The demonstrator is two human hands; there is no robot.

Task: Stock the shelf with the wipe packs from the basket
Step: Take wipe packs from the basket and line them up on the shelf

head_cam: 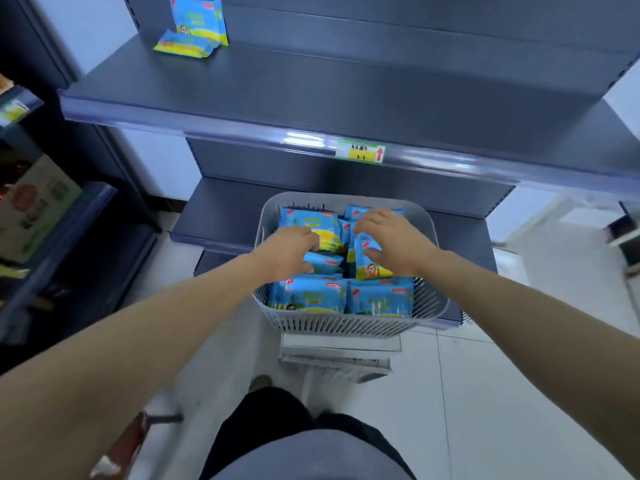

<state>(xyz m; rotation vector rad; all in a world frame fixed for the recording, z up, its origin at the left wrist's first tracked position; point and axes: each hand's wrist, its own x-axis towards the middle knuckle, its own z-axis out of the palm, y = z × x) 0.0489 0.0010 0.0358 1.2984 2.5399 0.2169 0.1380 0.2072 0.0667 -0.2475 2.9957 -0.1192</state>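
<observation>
A grey slatted basket stands below the shelf, filled with several blue and yellow wipe packs. My left hand reaches into the basket's left half, its fingers curled round a blue pack. Over the right half, my right hand grips an upright pack between thumb and fingers. On the dark grey shelf, at the back left, one pack stands upright and another pack lies flat in front of it.
A price label sits on the shelf's front rail. Lower shelf boards run behind the basket. A neighbouring rack with boxed goods is at the left. White floor tiles spread to the right; my legs are below.
</observation>
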